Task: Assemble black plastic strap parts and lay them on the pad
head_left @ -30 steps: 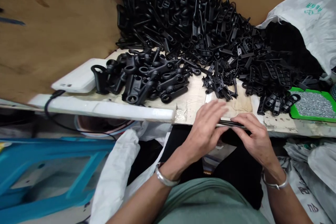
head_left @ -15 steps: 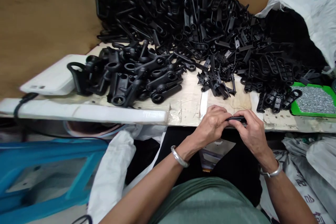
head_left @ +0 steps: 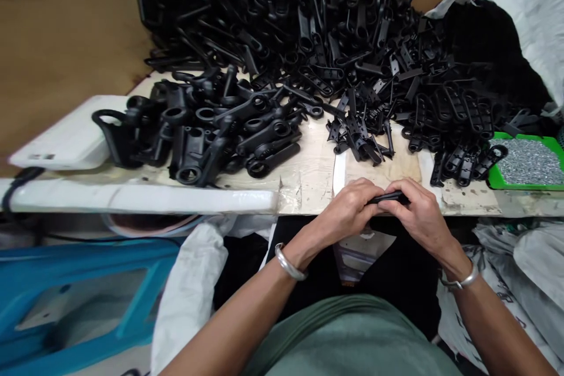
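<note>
Between my two hands, just over the bench's front edge, is a slim black plastic part. My left hand pinches its left end with thumb and fingers. At the other end, my right hand has closed its thumb and fingertips on it. Much of the part is hidden by the fingers, so its full shape does not show. Beyond my hands lies a small cluster of thin black pieces. Longer black plastic handles with ring ends are heaped to the left.
Black slotted plates lie right of my hands, beside a green tray of small shiny metal pieces. A tall pile of black parts fills the back. A white box stands left; a blue stool is below.
The camera view has shifted slightly. My hands stay together on the black part, which now shows more of its length and tilts a little.
</note>
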The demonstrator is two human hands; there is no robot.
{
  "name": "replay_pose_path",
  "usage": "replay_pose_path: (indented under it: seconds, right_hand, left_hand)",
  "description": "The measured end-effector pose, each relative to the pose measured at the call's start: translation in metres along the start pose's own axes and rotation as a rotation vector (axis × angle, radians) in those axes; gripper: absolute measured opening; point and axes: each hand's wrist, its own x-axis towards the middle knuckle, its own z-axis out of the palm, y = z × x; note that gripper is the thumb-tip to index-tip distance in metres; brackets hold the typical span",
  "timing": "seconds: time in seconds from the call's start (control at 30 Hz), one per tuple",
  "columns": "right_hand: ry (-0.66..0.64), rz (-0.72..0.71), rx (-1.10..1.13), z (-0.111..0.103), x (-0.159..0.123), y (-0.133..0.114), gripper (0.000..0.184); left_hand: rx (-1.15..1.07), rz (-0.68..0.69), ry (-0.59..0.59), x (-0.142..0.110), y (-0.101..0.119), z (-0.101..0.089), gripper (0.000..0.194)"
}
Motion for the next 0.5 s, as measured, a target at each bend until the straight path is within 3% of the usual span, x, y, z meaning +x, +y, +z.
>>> replay_pose_path:
  seconds: [0.13,0.23,0.37,0.5]
  right_hand:
    - [-0.112,0.102,0.072,-0.024,-0.004,-0.004,0.027]
    - [-0.117,0.227,0.085,-0.033,-0.006,-0.004,0.038]
    - [-0.041,0.259,0.183,-0.026,-0.01,-0.003,0.042]
    - [-0.022,0.406,0.519,-0.014,-0.013,0.001,0.045]
  left_hand:
    - [-0.113,-0.058,-0.119,0.004,0.015,-0.006,0.019]
    - [-0.266,-0.154,-0.203,0.007,0.023,-0.009,0.019]
    - [-0.534,-0.202,-0.323,0.007,0.028,-0.009,0.024]
    - [-0.674,-0.25,-0.358,0.006,0.031,-0.008,0.033]
